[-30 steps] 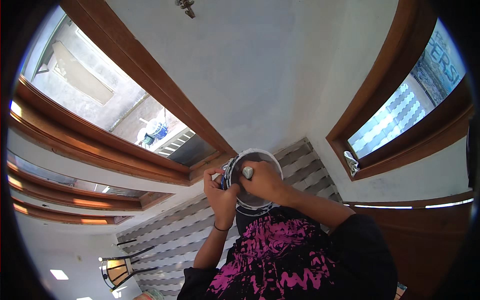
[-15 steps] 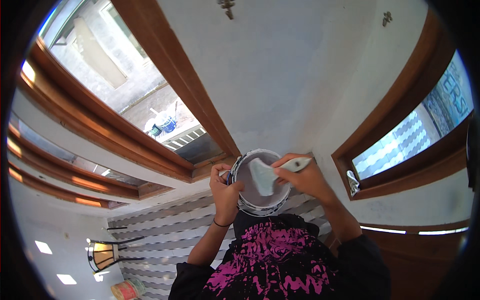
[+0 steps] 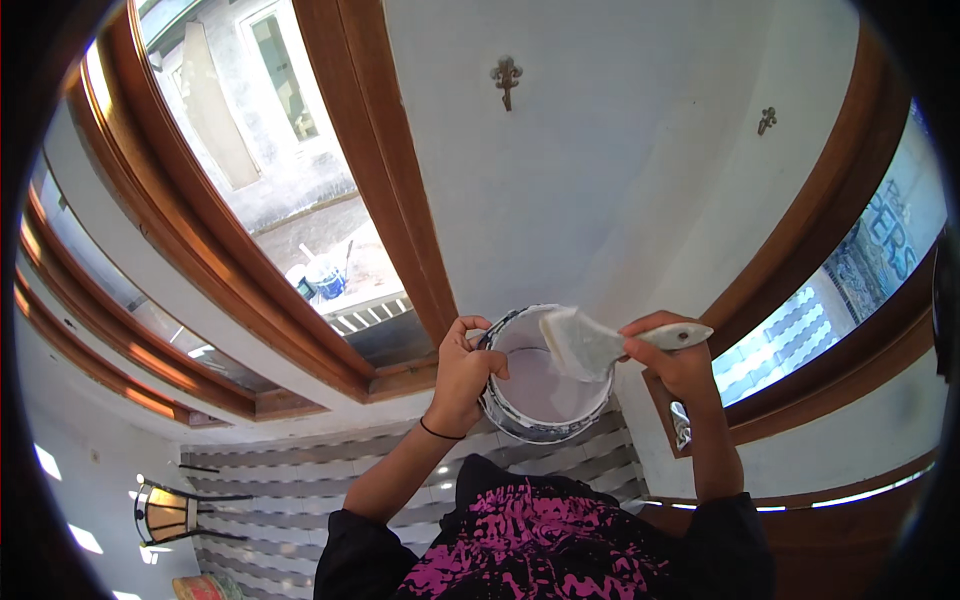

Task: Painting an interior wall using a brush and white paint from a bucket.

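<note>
My left hand (image 3: 463, 377) grips the rim of a paint bucket (image 3: 512, 420) on its left side, thumb over the edge. Pale, whitish paint (image 3: 540, 392) lies inside, and dried smears coat the outside of the rim. In my right hand (image 3: 680, 360) is a wide paintbrush (image 3: 590, 345), held by its white handle. Its bristles, loaded with white paint, are over the right part of the bucket's mouth. I cannot tell whether they touch the rim.
Ahead stands a white wall (image 3: 560, 200) with two small ornate hooks (image 3: 507, 82). Brown wooden window frames (image 3: 385, 170) flank it on the left, and another framed window (image 3: 800, 345) is on the right. A chair (image 3: 168, 513) stands on the patterned tile floor (image 3: 330, 480) at lower left.
My right hand has drawn the brush up and to the right, from inside the bucket toward its right rim. The bucket and left hand have shifted slightly right, and the view has tilted.
</note>
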`<state>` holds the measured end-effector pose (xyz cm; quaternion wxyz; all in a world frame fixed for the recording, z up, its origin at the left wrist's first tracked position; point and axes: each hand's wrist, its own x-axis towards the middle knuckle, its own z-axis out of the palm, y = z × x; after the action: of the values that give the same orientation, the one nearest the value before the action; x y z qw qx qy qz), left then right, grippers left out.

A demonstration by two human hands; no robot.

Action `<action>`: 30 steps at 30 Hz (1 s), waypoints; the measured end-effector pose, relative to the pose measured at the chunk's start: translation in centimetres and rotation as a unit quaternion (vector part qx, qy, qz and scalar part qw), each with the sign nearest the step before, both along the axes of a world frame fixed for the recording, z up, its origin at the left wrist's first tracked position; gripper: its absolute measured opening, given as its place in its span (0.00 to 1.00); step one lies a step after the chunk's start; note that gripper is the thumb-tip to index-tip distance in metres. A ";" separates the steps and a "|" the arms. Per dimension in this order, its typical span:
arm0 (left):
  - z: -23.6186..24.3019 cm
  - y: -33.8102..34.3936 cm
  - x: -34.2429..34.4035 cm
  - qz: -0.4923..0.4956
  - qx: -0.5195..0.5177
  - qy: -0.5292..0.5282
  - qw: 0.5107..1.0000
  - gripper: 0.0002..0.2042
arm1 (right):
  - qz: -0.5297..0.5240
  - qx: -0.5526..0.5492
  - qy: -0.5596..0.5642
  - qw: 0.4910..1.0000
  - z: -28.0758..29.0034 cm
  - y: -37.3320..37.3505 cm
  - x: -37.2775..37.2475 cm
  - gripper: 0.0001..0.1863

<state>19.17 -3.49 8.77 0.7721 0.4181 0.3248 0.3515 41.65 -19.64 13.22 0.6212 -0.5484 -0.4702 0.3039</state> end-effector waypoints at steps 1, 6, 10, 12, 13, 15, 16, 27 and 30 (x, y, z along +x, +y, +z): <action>0.5 0.3 0.4 -0.010 0.001 0.000 1.000 0.28 | 0.000 -0.011 -0.088 0.996 0.6 -0.2 0.1 0.06; 2.5 1.8 2.1 -0.054 0.017 -0.004 0.998 0.29 | -0.013 0.057 -0.139 0.989 1.7 -0.6 1.2 0.06; 3.3 3.1 3.2 -0.082 0.014 -0.011 0.996 0.29 | -0.048 0.068 -0.240 0.967 3.1 -0.2 1.0 0.04; 3.9 3.7 3.8 -0.106 0.010 -0.015 0.994 0.30 | -0.088 0.052 -0.230 0.968 4.0 -0.4 0.8 0.04; 4.1 4.1 4.2 -0.114 0.009 -0.019 0.993 0.30 | -0.088 0.057 -0.204 0.973 4.3 -0.4 1.0 0.04; 4.3 4.9 4.9 -0.132 0.012 -0.028 0.991 0.30 | -0.093 0.045 -0.174 0.979 5.5 -0.4 0.9 0.05; 4.3 5.3 5.1 -0.141 0.008 -0.024 0.990 0.30 | -0.102 0.047 -0.179 0.977 5.8 -0.4 1.2 0.05; 8.2 6.4 9.2 -0.177 -0.001 -0.029 0.984 0.29 | -0.092 0.091 -0.174 0.976 8.0 -0.4 5.0 0.05; 8.6 6.0 10.5 -0.175 0.021 -0.020 0.984 0.30 | -0.118 0.095 -0.102 0.983 7.9 -0.2 6.1 0.05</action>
<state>29.63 2.53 17.40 0.8190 0.4776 0.2235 0.2265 47.78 -19.86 21.15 0.6506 -0.5664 -0.4901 0.1252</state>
